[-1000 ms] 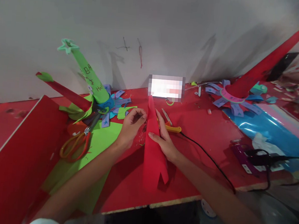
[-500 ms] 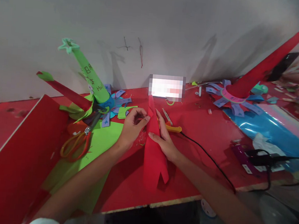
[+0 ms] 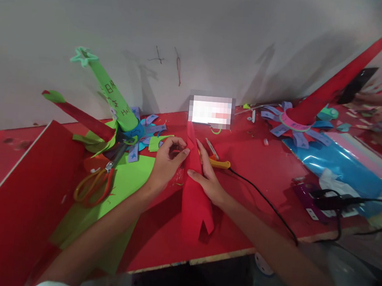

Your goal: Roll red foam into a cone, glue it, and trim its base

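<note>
A red sheet rolled into a narrow cone (image 3: 195, 196) stands out in front of me, its tip pointing away and its wide end, with a notch in the edge, toward me. My right hand (image 3: 208, 173) is wrapped round its right side, thumb on top. At the upper left edge of the cone, my left hand (image 3: 171, 159) pinches the sheet between thumb and curled fingers. Just right of the cone lies a yellow-handled corded tool (image 3: 220, 164), partly hidden by my right hand, with a small craft knife (image 3: 213, 149) behind it.
Orange-handled scissors (image 3: 95, 184) rest on green sheets (image 3: 135, 174) at left, near a red board (image 3: 11, 199). Finished paper cones (image 3: 115, 93) stand behind them, another red cone (image 3: 341, 80) at right. A purple power strip (image 3: 305, 200) sits by blue film (image 3: 350, 173). Another person's hands show far right.
My hands keep the same hold on the red cone. The view has shifted slightly, and another person's hands have come into sight at the far right.
</note>
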Motion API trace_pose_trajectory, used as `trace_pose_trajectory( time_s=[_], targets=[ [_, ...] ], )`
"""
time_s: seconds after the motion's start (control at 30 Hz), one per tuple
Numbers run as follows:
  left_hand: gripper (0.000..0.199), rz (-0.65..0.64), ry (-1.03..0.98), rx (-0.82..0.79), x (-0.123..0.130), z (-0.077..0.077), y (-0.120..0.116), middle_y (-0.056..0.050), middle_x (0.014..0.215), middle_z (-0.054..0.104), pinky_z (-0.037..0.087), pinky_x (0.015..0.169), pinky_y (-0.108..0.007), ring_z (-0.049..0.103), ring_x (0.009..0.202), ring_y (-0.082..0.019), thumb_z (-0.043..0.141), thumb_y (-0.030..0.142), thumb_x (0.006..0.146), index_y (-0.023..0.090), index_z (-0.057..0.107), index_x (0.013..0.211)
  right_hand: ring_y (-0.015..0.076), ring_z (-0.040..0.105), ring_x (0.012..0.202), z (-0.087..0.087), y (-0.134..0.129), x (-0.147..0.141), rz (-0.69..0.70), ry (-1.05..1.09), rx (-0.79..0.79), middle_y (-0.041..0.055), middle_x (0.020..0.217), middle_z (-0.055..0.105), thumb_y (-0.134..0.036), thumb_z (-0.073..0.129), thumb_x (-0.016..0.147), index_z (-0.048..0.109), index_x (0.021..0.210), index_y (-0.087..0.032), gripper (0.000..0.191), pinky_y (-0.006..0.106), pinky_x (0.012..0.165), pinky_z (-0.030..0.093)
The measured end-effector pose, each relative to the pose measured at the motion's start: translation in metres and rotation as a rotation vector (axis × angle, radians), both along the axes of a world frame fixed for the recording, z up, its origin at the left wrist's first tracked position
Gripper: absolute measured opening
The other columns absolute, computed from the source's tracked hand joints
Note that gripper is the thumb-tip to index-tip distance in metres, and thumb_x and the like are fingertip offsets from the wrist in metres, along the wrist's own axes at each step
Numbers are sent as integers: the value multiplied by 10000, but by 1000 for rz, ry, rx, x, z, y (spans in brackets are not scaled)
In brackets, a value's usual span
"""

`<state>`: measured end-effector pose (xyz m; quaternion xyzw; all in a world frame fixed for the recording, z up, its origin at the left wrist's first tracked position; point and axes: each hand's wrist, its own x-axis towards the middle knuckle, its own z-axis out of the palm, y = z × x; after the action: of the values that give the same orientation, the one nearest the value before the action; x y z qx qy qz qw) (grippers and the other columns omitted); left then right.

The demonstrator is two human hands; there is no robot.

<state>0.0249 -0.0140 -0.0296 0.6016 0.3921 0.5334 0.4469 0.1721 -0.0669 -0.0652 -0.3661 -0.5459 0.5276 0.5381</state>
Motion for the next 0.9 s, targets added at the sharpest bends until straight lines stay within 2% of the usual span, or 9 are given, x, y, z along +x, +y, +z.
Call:
trace_pose_trajectory(
  time_s=[0.3,0.47,0.9],
  targets=[
    [140,12,23,25,0,1,-1,-17,947,629,511,821,-288,615,887,-150,723,245,851,219,628,950,241,32,1658,0,1,1,14,-22,13,-35,1787,78,-523,691,932,165,1687,-368,933,482,1353,89],
    [139,10,63,60,-1,1,-1,-15,938,627,517,814,-291,613,885,-155,710,245,864,221,645,984,242,28,1658,-2,3,2,9,-60,37,-29,1780,137,-543,684,937,167,1686,-372,925,484,1354,97],
    [155,9,185,121,-5,3,1,-47,1052,680,517,863,-315,626,957,-179,697,224,889,225,718,1042,233,-9,1657,-4,3,3,8,-82,49,-43,1787,82,-533,679,946,172,1683,-382,907,487,1354,61]
  ],
)
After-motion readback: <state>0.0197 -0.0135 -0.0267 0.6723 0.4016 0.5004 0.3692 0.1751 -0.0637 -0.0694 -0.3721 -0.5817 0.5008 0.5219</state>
